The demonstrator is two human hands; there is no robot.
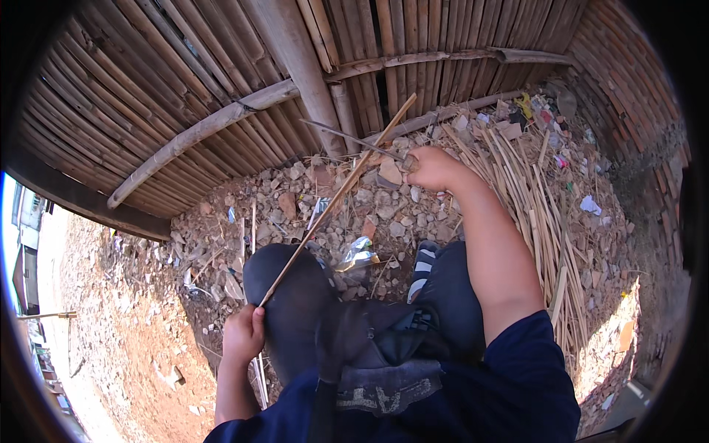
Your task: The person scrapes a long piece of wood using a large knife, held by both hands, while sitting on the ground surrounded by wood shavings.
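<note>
shirt (502,391): dark navy, plain cloth over the shoulder i can see from here
right sleeve (526,341): short, same navy, stopping above the elbow
chest patch (388,387): faded grey, with worn pale marks
strap-like strip (327,376): dark, too dim to make out
trousers (284,277): nearly black, smooth at the knee
footwear (422,269): dark, broad white stripes
left hand (244,334): bare
right hand (434,168): bare

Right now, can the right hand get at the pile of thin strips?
Probably yes for reach: the pile of thin strips lies to its right, and nothing visible blocks the way. But the right hand holds a knife, so it likely isn't free to grasp one.
</note>
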